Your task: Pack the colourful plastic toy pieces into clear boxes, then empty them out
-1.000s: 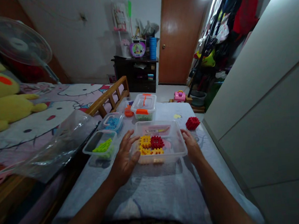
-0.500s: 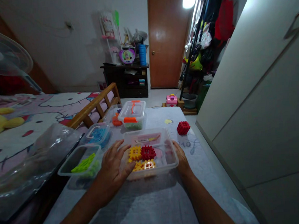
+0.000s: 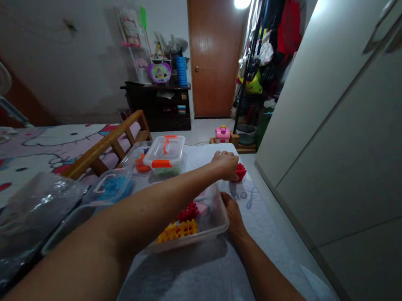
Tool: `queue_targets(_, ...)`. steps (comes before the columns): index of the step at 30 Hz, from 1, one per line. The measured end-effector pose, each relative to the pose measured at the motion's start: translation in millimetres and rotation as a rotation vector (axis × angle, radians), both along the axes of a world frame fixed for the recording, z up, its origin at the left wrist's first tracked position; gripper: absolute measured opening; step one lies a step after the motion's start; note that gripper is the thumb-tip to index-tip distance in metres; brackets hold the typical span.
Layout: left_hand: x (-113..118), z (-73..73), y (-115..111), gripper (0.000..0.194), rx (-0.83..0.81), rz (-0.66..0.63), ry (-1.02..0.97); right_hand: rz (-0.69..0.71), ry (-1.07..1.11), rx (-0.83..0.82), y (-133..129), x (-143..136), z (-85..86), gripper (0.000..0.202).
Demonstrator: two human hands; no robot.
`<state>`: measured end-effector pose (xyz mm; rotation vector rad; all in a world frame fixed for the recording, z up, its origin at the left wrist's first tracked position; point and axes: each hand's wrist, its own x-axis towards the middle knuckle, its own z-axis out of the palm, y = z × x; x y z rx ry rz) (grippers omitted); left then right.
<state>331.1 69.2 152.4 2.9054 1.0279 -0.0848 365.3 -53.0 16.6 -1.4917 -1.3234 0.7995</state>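
Note:
My left hand (image 3: 225, 165) stretches across to the right over the clear plastic container. Its fingers and thumb close around the left side of a red cube of interlocking blocks (image 3: 240, 172) on the cloth; the fingertips are partly hidden. My right hand (image 3: 232, 215) grips the right wall of the clear plastic container (image 3: 212, 231). Inside it lie yellow interlocking blocks (image 3: 178, 230) and a red interlocking block (image 3: 189, 211), partly covered by my left forearm.
A lidded box with orange clips (image 3: 166, 155) stands behind the container. To its left are a box of blue pieces (image 3: 115, 185) and an open tub (image 3: 59, 231), mostly behind my arm. A wooden bed rail (image 3: 106, 146) borders the left; a pale cabinet (image 3: 327, 159) fills the right.
My left hand has left the container's left side and crossed over to the red cube. My right hand stays at the container's right wall. The view has turned slightly to the right.

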Motion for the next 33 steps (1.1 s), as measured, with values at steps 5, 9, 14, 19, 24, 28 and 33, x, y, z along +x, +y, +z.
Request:
queue_targets(5, 44, -27.3, 21, 0.083, -0.091, 0.073, 0.136, 0.008, 0.077, -0.006, -2, -3, 9.7, 0.027)
queue_targets(9, 57, -39.3, 30, 0.082, -0.142, 0.159, 0.150, 0.030, 0.103, 0.002, -1, -3, 10.0, 0.025)
queue_targets(14, 63, -44.8, 35, 0.072, -0.168, 0.202, 0.154, 0.032, 0.082, 0.007, -1, -4, 6.2, 0.026)
queue_targets(19, 63, -46.3, 32, 0.069, -0.170, 0.211, 0.142, 0.027, 0.084, 0.015, 0, -3, 3.4, 0.024)
queue_targets(24, 59, -34.7, 31, 0.062, -0.161, 0.215, 0.100, 0.022, 0.131, 0.074, 2, -3, 1.1, 0.023)
queue_targets(28, 48, -5.6, 35, 0.049, -0.127, 0.186, 0.013, 0.000, 0.133, 0.083, 2, -2, -0.3, 0.024)
queue_targets(33, -6, 48.7, 16, 0.043, -0.025, 0.078, -0.149, 0.006, 0.158, 0.078, 1, -2, -2.6, 0.024)
